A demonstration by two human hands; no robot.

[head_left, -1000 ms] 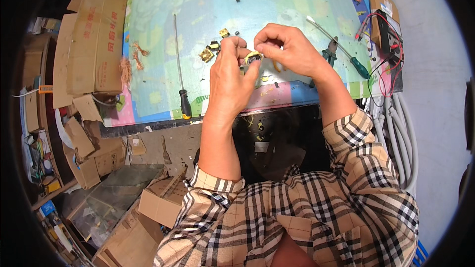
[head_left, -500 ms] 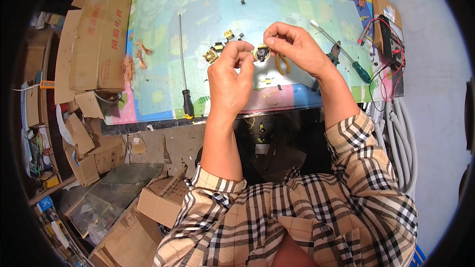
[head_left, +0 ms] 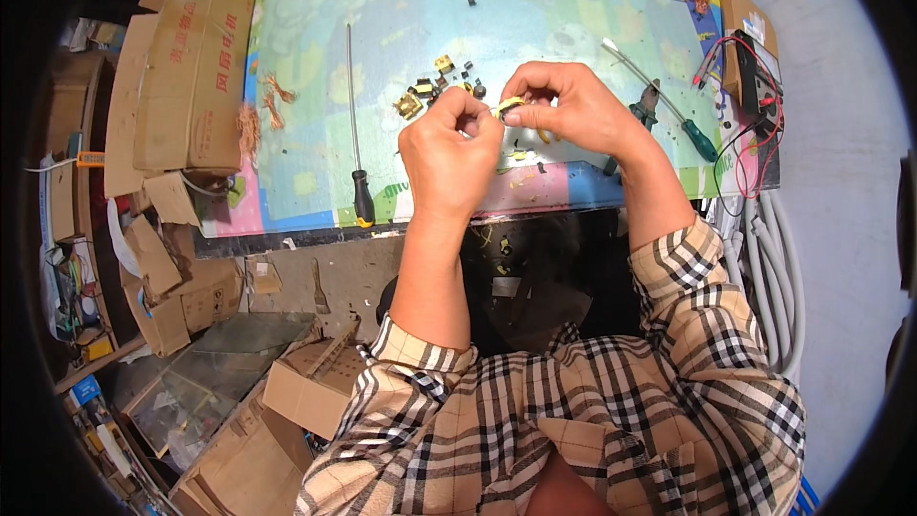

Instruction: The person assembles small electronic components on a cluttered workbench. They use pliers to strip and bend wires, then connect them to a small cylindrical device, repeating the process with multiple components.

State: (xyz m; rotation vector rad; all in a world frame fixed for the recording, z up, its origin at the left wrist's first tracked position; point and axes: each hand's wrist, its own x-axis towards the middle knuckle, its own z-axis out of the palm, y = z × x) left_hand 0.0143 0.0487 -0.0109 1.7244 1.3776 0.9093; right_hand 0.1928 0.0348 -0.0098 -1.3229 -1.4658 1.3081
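Pinched in my right hand [head_left: 568, 110] is a small black-and-yellow part [head_left: 512, 106], which looks like a coil wrapped in yellow tape. My left hand [head_left: 451, 151] is closed beside it, thumb against fingers. A pale yellow strip [head_left: 495, 113] runs from the part to those fingertips; its end is hidden. Past my left hand lie several small black and yellow parts [head_left: 420, 88] and a brassy yellow one [head_left: 409, 107]. Under my right hand, a yellow curved handle [head_left: 544, 135] shows in part. Yellow and dark scraps [head_left: 521, 155] lie nearer me.
A long black-handled screwdriver [head_left: 361, 199] lies left of my hands. On the right are a green-handled screwdriver [head_left: 700, 140], dark pliers [head_left: 647, 100] and a meter with red and black leads [head_left: 759, 86]. Copper wire bundles [head_left: 248, 129] sit near a large cardboard box [head_left: 196, 67].
The part has turned between my hands, and its black middle is now mostly covered. My right hand has rolled over and moved slightly downward. My left fingers have closed more tightly.
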